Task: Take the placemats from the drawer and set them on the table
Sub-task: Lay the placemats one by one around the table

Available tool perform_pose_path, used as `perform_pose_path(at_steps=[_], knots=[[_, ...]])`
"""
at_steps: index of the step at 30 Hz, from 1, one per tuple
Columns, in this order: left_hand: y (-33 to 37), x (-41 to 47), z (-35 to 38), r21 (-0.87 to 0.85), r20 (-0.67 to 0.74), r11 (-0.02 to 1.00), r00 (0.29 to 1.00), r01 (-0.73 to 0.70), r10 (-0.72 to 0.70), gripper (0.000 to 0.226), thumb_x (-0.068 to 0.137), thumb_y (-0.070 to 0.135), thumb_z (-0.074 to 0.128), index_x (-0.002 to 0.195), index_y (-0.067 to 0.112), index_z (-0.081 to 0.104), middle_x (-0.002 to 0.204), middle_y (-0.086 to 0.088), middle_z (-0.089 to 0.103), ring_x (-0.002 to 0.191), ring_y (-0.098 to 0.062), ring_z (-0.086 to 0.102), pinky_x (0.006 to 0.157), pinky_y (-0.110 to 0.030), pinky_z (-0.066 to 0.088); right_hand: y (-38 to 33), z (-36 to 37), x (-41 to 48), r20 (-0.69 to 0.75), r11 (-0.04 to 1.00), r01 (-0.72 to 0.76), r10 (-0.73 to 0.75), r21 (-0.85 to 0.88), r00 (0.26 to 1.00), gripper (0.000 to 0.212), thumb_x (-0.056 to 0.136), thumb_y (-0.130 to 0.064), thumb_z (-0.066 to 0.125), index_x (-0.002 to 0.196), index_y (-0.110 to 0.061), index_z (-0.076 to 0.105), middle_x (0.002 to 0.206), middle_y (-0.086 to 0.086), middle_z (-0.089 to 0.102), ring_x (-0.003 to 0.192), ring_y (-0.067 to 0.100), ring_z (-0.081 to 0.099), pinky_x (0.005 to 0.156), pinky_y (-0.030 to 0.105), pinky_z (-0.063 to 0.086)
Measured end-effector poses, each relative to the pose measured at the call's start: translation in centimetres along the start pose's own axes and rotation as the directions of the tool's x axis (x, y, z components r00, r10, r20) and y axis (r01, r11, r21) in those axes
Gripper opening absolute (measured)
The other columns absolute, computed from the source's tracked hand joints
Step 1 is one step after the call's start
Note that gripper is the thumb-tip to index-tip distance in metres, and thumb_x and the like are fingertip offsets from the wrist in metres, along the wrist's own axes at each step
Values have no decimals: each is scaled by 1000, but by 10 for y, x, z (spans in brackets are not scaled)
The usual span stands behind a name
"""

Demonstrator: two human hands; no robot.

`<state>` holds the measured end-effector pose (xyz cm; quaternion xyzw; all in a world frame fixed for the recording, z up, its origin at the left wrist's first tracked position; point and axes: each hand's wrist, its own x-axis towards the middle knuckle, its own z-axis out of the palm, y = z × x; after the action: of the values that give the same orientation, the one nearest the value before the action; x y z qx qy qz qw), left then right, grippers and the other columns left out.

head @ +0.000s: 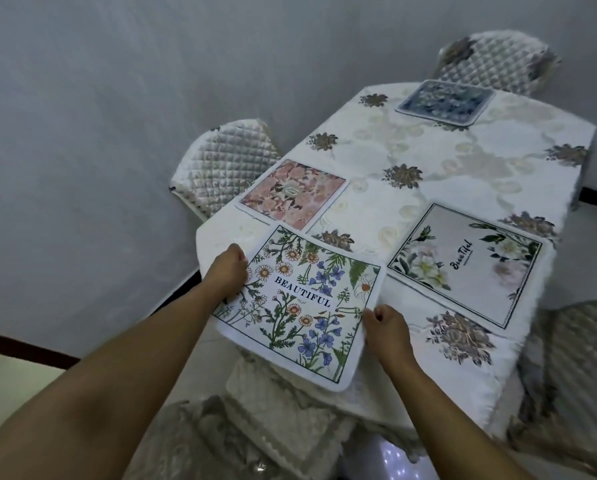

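Both hands (pixel 226 270) gripping placemat (pixel 300 306), underside hidden

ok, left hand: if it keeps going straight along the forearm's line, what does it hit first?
Probably the pink floral placemat. The left hand grips the daisy placemat at its left edge, forearm aimed up and right toward the table. The pink mat lies just beyond; the hand may pass above it, height unclear.

Both forearms cut off by the bottom and left edges, fingertips of the left hand (pixel 227 268) and right hand (pixel 387 327) tucked under the daisy placemat (pixel 299 303), right-hand quilted chair (pixel 581 358) blurred, cropped.
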<state>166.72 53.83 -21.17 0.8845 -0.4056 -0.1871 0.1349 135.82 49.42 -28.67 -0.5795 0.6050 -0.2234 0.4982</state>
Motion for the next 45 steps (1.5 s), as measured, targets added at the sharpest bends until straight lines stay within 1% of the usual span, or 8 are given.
perform_pose_path(at_steps=[13, 25, 31, 34, 37, 39, 41, 45], knots=[[-43, 83, 81, -27, 120, 991, 984, -132, 135, 12, 99, 16, 43, 98, 4, 44, 85, -14, 53, 75, -29, 50, 61, -35, 35, 36, 70, 21, -223, 973, -144, 102, -181, 969, 26, 97, -26, 51, 80, -7, 56, 76, 8, 61, 74, 27, 58, 67, 35, 44], [-76, 81, 87, -5, 218, 966, 942, -260, 255, 9, 93, 11, 45, 97, 5, 39, 104, -23, 56, 88, -37, 55, 63, -35, 35, 28, 96, -6, -348, 927, -291, 200, -235, 916, 24, 97, -21, 50, 97, 0, 61, 99, 20, 67, 86, 33, 60, 70, 31, 41], [-73, 86, 86, -22, 172, 958, 943, -285, 285, 22, 90, 9, 46, 111, 3, 44, 112, -23, 55, 97, -40, 55, 73, -41, 44, 20, 96, 1, -409, 923, -239, 100, -303, 907, 22, 98, -20, 49, 98, 1, 57, 100, 22, 65, 95, 38, 61, 69, 30, 35], [-69, 87, 94, 146, 138, 925, 933, -352, 333, 40, 92, 24, 54, 125, 4, 44, 125, -22, 50, 113, -39, 48, 89, -46, 42, 18, 104, 0, -481, 852, -245, -9, -463, 877, 29, 94, -23, 55, 108, 2, 54, 108, 25, 60, 97, 43, 58, 73, 38, 42], [-58, 89, 111, 178, 135, 843, 861, -508, 491, 58, 93, 42, 51, 138, 7, 38, 144, -19, 40, 131, -38, 37, 106, -50, 35, 7, 132, -4, -335, 702, -46, -279, -710, 900, 51, 91, -33, 56, 130, -2, 46, 131, 25, 49, 119, 44, 49, 94, 47, 43], [-45, 89, 124, 181, 189, 783, 802, -595, 566, 66, 95, 48, 43, 146, 10, 29, 156, -18, 26, 144, -36, 23, 116, -54, 23, -7, 160, -6, -155, 671, 66, -264, -738, 952, 67, 96, -43, 43, 149, -7, 24, 158, 21, 21, 146, 39, 20, 117, 50, 21], [-32, 87, 139, 204, 276, 728, 752, -654, 598, 70, 97, 50, 35, 152, 11, 17, 162, -17, 11, 150, -35, 6, 120, -56, 9, -9, 189, -5, -24, 675, 135, -222, -726, 975, 71, 99, -48, 27, 156, -11, 5, 164, 14, 1, 151, 30, -3, 122, 49, 0], [-42, 91, 151, 236, 263, 618, 661, -750, 703, 72, 99, 55, 19, 156, 12, 7, 164, -15, 4, 151, -30, -2, 122, -50, 2, 14, 202, -16, -37, 645, 116, -219, -755, 975, 71, 99, -52, 10, 156, -11, 4, 165, 10, 1, 152, 23, -7, 122, 45, -3]])
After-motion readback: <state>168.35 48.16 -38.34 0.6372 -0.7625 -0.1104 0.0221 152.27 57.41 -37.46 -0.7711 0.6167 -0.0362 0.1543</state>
